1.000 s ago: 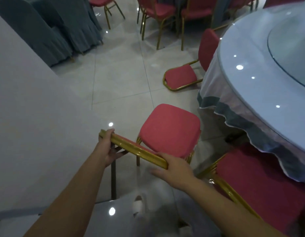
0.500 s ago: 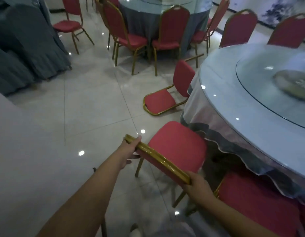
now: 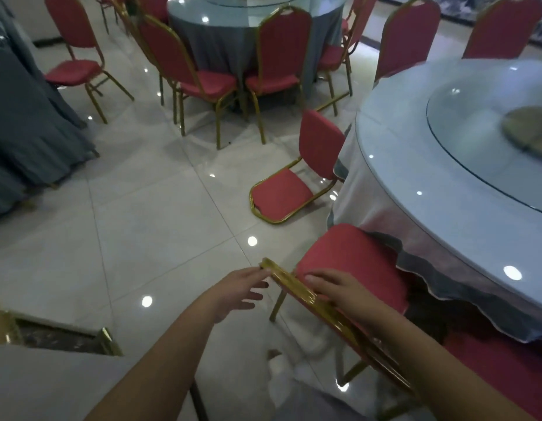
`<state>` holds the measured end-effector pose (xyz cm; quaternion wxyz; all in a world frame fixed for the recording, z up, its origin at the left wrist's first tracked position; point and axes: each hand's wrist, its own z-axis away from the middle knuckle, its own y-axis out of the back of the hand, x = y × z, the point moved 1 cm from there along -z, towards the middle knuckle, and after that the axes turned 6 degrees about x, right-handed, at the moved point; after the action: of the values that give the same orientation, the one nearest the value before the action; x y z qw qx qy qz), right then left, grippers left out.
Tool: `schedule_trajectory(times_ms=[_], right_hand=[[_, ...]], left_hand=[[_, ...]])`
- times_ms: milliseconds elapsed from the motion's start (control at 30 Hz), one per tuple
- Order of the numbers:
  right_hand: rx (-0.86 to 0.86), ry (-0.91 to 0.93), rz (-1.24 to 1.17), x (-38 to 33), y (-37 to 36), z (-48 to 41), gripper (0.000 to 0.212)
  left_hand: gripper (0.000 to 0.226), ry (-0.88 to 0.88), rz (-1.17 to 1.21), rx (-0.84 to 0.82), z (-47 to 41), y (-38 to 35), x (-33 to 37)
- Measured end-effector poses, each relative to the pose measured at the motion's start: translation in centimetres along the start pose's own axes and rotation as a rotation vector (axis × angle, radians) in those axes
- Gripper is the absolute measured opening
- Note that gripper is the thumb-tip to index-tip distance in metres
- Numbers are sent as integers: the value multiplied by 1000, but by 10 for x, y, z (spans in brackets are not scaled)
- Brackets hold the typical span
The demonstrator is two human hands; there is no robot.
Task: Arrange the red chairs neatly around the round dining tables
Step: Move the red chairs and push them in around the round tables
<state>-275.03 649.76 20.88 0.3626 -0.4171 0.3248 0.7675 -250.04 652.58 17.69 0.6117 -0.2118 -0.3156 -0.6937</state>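
Observation:
A red chair [image 3: 354,262] with a gold frame stands in front of me, its seat tucked partly under the cloth of the round table [image 3: 415,189]. My right hand [image 3: 339,291] lies over the gold top rail of its back, fingers curled across it. Just left of the rail's corner, my left hand [image 3: 242,287] has its fingers spread, fingertips barely touching the gold end. A second red chair [image 3: 282,196] is tipped over on the floor, its back leaning against the tablecloth. Part of another red chair [image 3: 491,363] shows at the lower right.
A second round table [image 3: 233,31] with several red chairs around it stands at the back. Grey draped furniture [image 3: 26,117] fills the left side. A grey surface [image 3: 36,384] with gold frame pieces sits at the lower left. Glossy tiled floor lies between.
The chair has slid further under the table's cloth. My left hand has let go of the rail and opened; my right hand has moved from the rail's end onto its middle.

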Motion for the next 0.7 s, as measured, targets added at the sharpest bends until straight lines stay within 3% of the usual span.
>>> schedule_trajectory(times_ms=[100,167,367,700], right_hand=[[105,-9,-135,-31,-33,-58,27],[77,-22,-144,-45,-52,-93,16],[34,-65,-19,-73,-91,-196,31],[286,-265,-15,-102,-122,-347,45]], left_hand=[[47,67,22,89,-20,45,-1],[31,89,14,171,-34,78,0],[22,104,118,276,-77,165,13],[19,60,57,107,-222,297,81]])
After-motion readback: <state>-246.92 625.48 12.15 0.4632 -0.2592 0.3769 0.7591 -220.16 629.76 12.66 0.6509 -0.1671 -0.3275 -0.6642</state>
